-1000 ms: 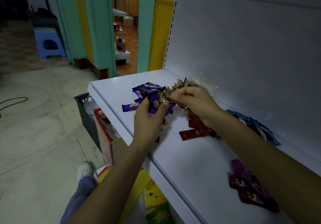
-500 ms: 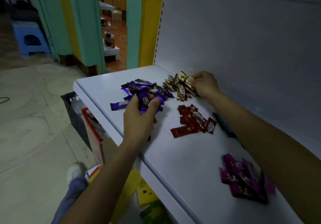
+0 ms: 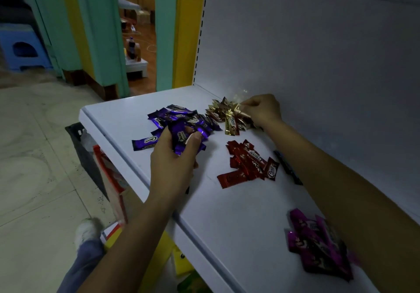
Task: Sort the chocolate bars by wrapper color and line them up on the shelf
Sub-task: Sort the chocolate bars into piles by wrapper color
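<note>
The right forearm crosses the white shelf (image 3: pixel 227 213) and covers nearly all of a dark, bluish heap of bars (image 3: pixel 287 166) just behind the red bars (image 3: pixel 247 164); only a narrow strip shows, and its colour is hard to be sure of in this dim light; the magenta bars (image 3: pixel 318 247), nearer the person than the red bars and to their right, are blurred at the right edge and partly under the same arm; the left hand's fingers are mostly hidden behind the wrappers they hold.

That left hand (image 3: pixel 175 160) sits left of the red bars, curled round a bunch of purple bars (image 3: pixel 184 138), thumb pressed on top; the purple heap (image 3: pixel 181 117) lies just beyond it, with a lone purple bar (image 3: pixel 145 143) off to the left. The right hand (image 3: pixel 261 110) is beyond the red bars, near the back panel (image 3: pixel 318 54), fingertips pinching a gold wrapper at the edge of the gold bars (image 3: pixel 227 116); that gold pile lies just beside the purple heap.
</note>
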